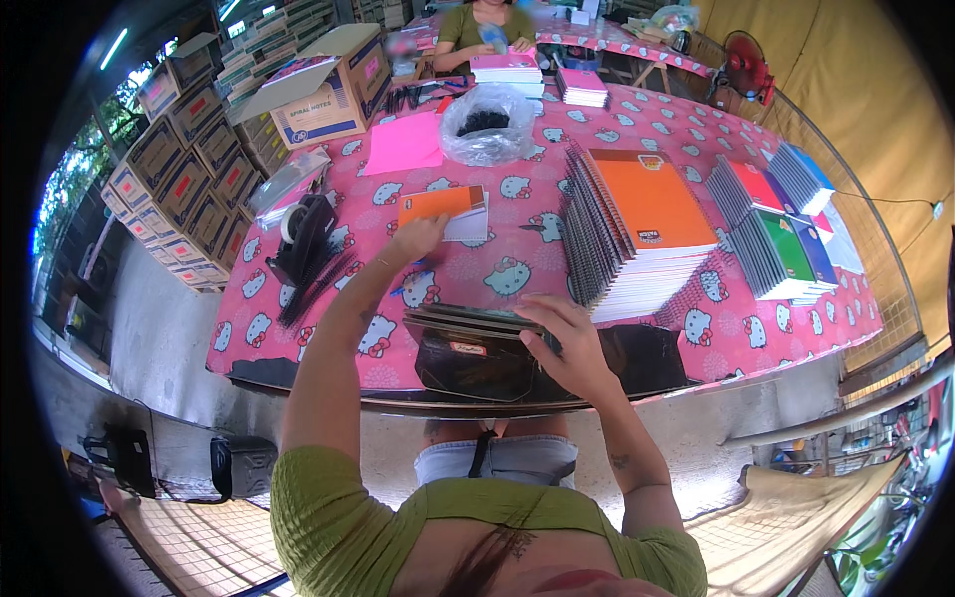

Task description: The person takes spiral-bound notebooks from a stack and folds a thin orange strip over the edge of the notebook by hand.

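Observation:
A small notebook with an orange cover [434, 204] lies on the table, its white pages [468, 223] showing at the right. My left hand [422, 237] reaches forward to its lower left edge, fingers closed on it. Close to the front edge, several dark-covered notebooks [473, 366] stand tilted together. At their upper right, my right hand [569, 348] grips them, thumb on the near side and fingers over the top. Right of my hands rises a tall stack of large orange spiral notebooks [652, 204]. Black spiral binding coils [316, 291] and a black tape dispenser [303, 239] lie at the left.
Pink sheets [406, 142] and a clear plastic bag [487, 124] of black coils lie farther back. Coloured notebooks [781, 249] are stacked at the right. An open carton [333, 95] stands far left, beside piled boxes [184, 179]. Another person [482, 30] works across the table.

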Available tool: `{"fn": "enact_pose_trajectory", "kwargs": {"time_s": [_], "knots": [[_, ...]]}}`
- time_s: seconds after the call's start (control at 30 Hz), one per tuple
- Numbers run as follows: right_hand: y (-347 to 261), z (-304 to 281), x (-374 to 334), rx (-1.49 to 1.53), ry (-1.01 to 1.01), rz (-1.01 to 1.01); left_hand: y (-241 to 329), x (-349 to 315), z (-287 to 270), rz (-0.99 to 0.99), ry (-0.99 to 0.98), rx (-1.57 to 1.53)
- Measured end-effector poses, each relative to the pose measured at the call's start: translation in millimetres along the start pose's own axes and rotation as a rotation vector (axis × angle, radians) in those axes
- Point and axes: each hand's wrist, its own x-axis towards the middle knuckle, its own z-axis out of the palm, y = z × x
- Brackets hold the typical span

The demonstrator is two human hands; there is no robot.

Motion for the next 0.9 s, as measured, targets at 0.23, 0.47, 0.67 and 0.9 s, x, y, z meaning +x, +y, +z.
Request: {"fn": "enact_pose_trajectory", "kwargs": {"time_s": [0.23, 0.47, 0.67, 0.9], "knots": [[113, 65, 43, 1.151, 0.054, 0.821, 1, -25, -12, 0.089, 0.086, -0.085], [170, 136, 110, 1.077, -0.063, 1.270, 21, -40, -23, 0.026, 0.166, -0.239], [166, 156, 132, 1.066, 0.014, 1.461, 16, -56, -17, -0.065, 0.188, -0.295], [194, 141, 139, 1.496, 0.128, 0.858, 23, -30, -37, -0.103, 0.367, -0.325]]}}
